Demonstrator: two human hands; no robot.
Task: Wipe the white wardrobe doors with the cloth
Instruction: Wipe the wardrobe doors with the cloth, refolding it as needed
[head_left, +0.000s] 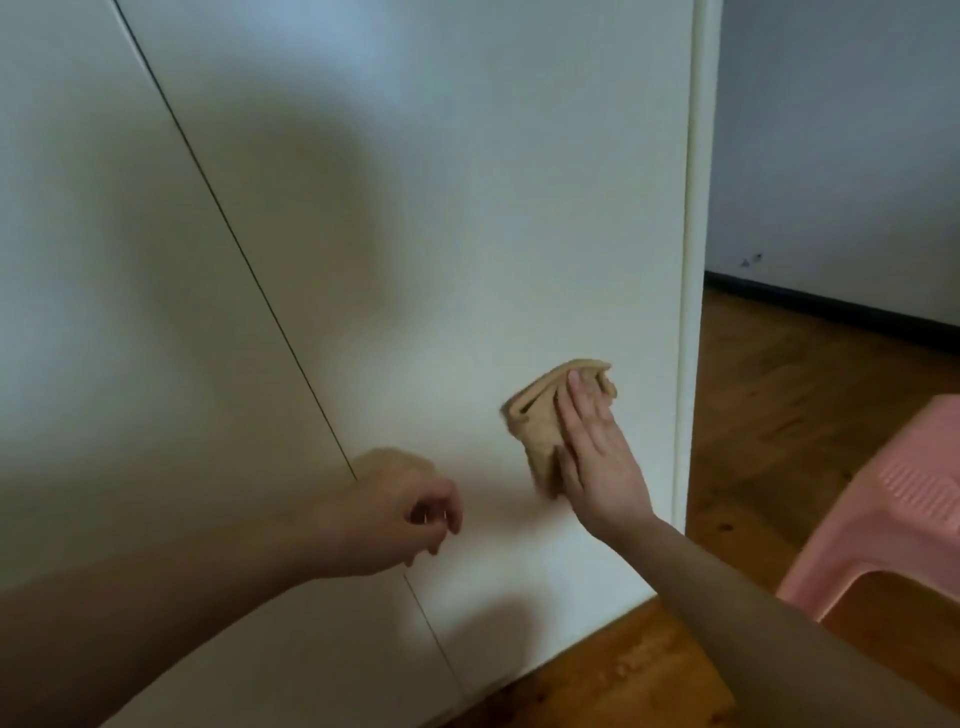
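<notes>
Left hand (402, 512): nearest the camera, loosely curled with the fingers tucked in, gripping nothing; it hangs in front of the seam between the two doors and I cannot tell whether it touches the panel.
Right hand (592, 449): flat and spread, palm and fingers pressing the cloth against the door; it pins the cloth and does not pinch it.
Cloth (540, 415): tan, folded into a bunched pad, low on the right-hand door, just beside its outer edge and partly under the fingers.
Cloth handling: it looks soft, light and limp, so it probably crumples or slides out from under the palm if the pressure drops; folds show along its upper left side.
Where to hold: judged best with the flat palm over the middle of the pad, fingers spread to the far edge, so the whole pad moves together.
Wardrobe doors (415, 234): smooth, plain white panels with no handle in view, split by a thin dark seam (244, 260); the surface looks hard and slick, so the cloth should glide easily.
Door edge (688, 312): a rounded white trim strip runs down the right side, near the cloth.
Floor (779, 415): reddish-brown wooden boards, meeting the foot of the doors.
Stool (883, 509): pink plastic, standing right of the wardrobe, apart from it.
Far wall (841, 156): pale grey with a dark skirting board along its foot.
</notes>
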